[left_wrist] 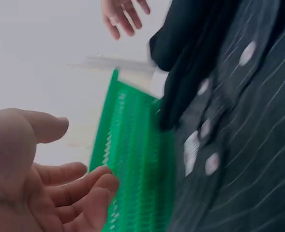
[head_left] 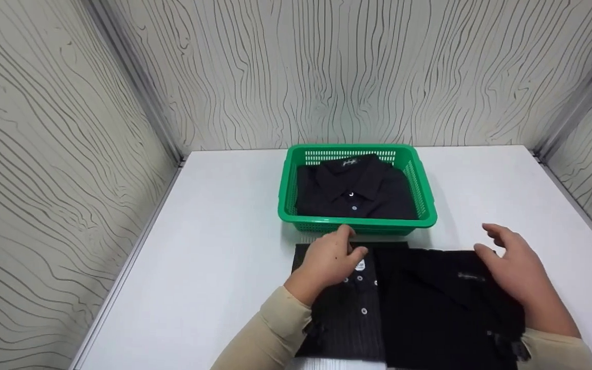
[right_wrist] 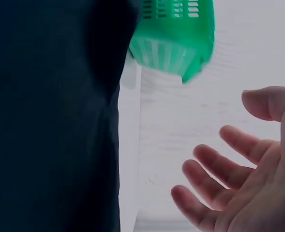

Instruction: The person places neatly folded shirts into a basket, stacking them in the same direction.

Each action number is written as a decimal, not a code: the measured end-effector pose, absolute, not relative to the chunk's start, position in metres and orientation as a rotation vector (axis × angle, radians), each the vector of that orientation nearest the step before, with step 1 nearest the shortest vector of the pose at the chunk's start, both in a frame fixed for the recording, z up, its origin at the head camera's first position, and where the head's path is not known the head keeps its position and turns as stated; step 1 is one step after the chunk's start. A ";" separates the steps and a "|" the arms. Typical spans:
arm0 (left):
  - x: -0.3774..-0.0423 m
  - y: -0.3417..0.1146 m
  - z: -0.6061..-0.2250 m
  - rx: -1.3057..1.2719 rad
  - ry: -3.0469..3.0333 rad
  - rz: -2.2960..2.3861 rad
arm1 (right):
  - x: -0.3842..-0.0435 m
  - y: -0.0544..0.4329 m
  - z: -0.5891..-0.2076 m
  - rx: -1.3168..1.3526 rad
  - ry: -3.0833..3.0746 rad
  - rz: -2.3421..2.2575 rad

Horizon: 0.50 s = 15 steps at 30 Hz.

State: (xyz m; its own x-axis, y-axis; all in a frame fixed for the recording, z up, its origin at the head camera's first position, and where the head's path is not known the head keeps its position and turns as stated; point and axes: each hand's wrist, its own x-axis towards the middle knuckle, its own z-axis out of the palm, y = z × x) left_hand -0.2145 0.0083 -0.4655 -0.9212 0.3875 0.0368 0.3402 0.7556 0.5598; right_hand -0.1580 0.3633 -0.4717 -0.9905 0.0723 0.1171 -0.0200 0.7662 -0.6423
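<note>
A dark pinstriped shirt (head_left: 347, 331) with pale buttons and a white label lies folded on the table in the head view. Overlapping its right side is a folded black shirt (head_left: 440, 318), with small light lettering near the top. My left hand (head_left: 329, 259) hovers over the pinstriped shirt's upper part, its fingers loosely bent. In the left wrist view that hand (left_wrist: 60, 193) holds nothing, and the striped cloth (left_wrist: 258, 145) fills the right side. My right hand (head_left: 514, 267) is at the black shirt's upper right corner. Its fingers (right_wrist: 210, 179) are spread and empty in the right wrist view.
Just beyond the shirts stands a green plastic basket (head_left: 357, 222) with slotted sides. Inside lies a folded dark collared shirt (head_left: 391, 190). The white table (head_left: 214, 231) meets patterned wall panels (head_left: 255, 77) at the back and sides.
</note>
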 end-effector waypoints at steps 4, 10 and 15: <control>-0.205 0.019 -0.478 0.587 2.841 0.836 | -0.135 0.386 -0.479 -0.111 -2.838 1.048; -0.198 0.030 -0.490 0.567 2.770 0.768 | -0.113 0.420 -0.493 -0.375 -2.941 1.015; -0.195 0.040 -0.497 0.494 2.674 0.704 | -0.103 0.439 -0.505 -0.548 -3.131 1.013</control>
State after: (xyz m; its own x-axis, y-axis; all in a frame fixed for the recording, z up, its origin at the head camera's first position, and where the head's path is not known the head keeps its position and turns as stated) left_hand -0.1953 0.0403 -0.4966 -0.8849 0.4075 -0.2255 0.2436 0.8177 0.5216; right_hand -0.1028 0.4388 -0.5046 -0.9277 0.2465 -0.2803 0.3640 0.7638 -0.5330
